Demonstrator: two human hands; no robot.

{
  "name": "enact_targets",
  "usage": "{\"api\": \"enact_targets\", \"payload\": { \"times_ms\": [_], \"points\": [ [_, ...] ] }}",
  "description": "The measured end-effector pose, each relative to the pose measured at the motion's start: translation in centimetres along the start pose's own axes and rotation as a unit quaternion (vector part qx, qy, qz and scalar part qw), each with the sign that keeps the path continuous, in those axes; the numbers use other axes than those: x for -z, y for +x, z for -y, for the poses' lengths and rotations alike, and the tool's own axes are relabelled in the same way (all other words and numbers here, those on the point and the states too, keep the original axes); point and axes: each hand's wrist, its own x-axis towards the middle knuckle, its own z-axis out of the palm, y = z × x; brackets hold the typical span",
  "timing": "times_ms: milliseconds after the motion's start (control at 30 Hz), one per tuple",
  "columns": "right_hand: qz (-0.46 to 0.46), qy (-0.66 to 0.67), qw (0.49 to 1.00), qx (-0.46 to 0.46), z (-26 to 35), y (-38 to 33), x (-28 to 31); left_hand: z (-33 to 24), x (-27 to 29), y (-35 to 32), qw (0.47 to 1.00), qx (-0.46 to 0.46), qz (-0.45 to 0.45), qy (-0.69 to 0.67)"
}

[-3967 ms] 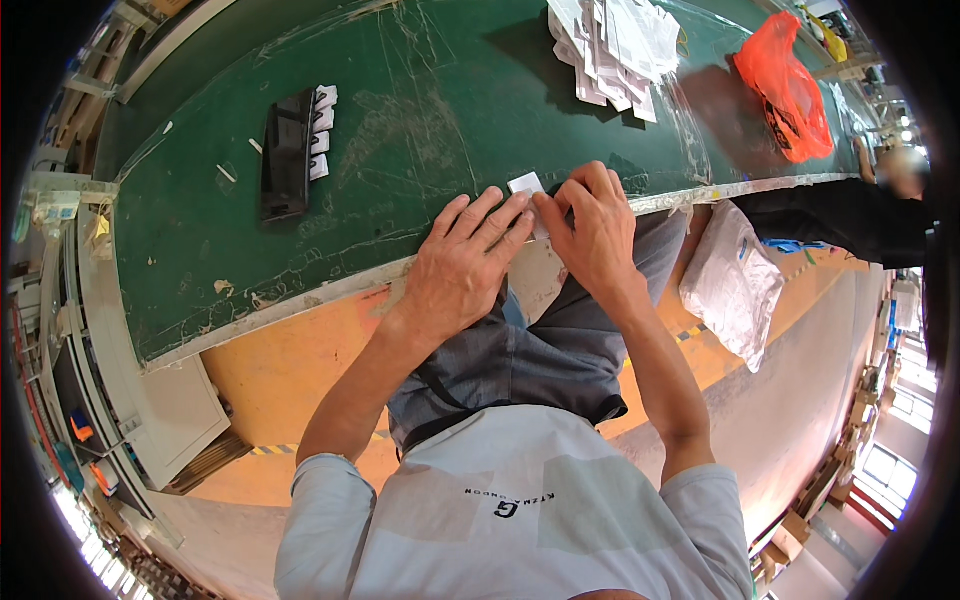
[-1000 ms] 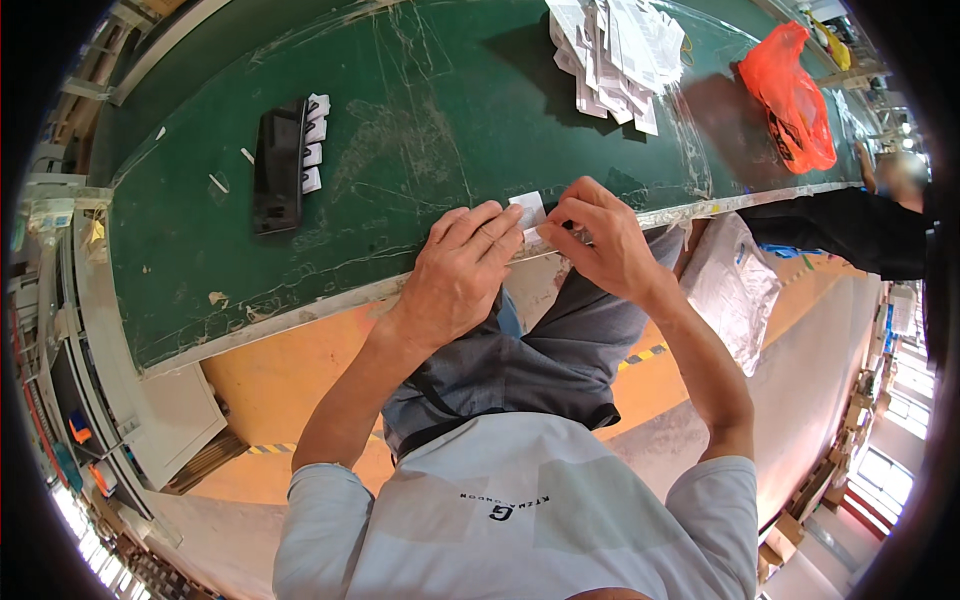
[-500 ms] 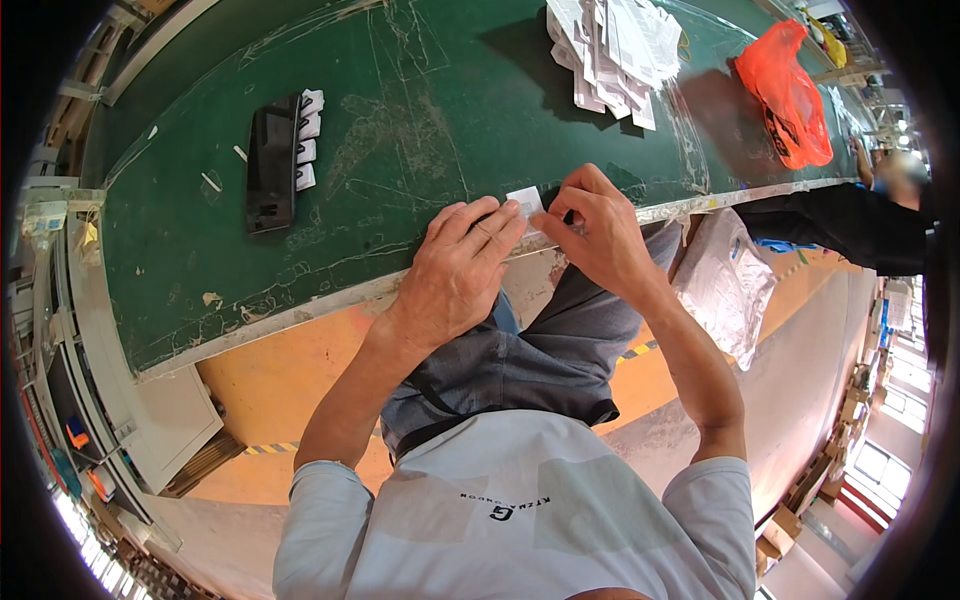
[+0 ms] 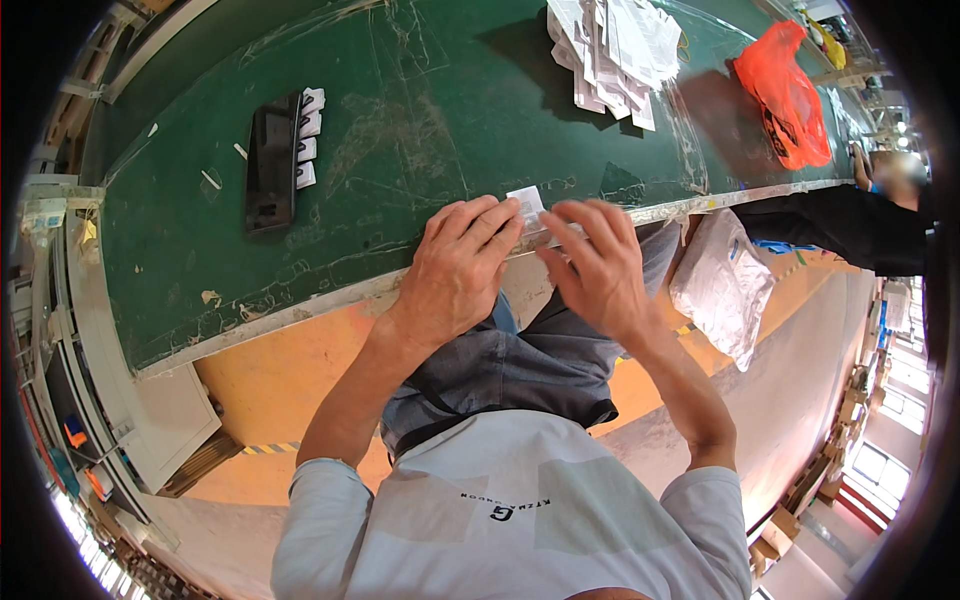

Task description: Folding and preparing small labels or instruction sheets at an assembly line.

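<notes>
A small white printed paper (image 4: 527, 203) lies at the front edge of the green table. My left hand (image 4: 458, 262) is closed over its left side, fingertips pressing it against the tabletop. Close to the paper's right side is my right hand (image 4: 602, 265), its fingers parted and thumb held away from them. The right index fingertip reaches the paper's lower right side; whether it touches cannot be made out. Nothing shows between the right thumb and fingers. What lies under the left palm is hidden.
On the green table (image 4: 400, 150), a black phone-like slab (image 4: 272, 165) lies beside several small white folded pieces (image 4: 308, 150). Farther back is a heap of white printed sheets (image 4: 610, 55), with a red plastic bag (image 4: 785, 95) to its right. Another person's dark sleeve (image 4: 825, 225) shows at right.
My right hand has drawn down from above the table edge, and its pinched fingers have opened and spread. My left hand and the paper stay almost in place.
</notes>
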Motion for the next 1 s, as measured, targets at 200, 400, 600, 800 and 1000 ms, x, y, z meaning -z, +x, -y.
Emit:
{"api": "enact_targets", "payload": {
  "times_ms": [200, 400, 600, 800, 1000],
  "points": [
    [0.078, -0.034, 0.996, 0.019, 1.3, -1.7, -0.3, 0.1, -0.2, 0.1, 1.000, 0.007, -0.003, -0.006],
    [0.086, -0.139, 0.985, 0.045, 1.8, -2.0, -0.4, -0.2, -0.4, 0.1, 1.000, -0.005, -0.008, 0.013],
    [0.080, -0.059, 0.995, 0.029, -0.6, -0.9, 0.7, 0.1, 0.1, 0.7, 1.000, -0.009, -0.009, 0.017],
    [0.092, 0.062, 0.994, 0.014, -3.9, 0.9, 0.8, -0.6, -0.7, 1.1, 0.998, 0.028, -0.049, -0.020],
    [0.113, 0.146, 0.983, -0.015, -4.4, 2.3, 0.7, -1.2, -1.4, 2.2, 0.993, 0.096, -0.066, -0.027]
  ]
}}
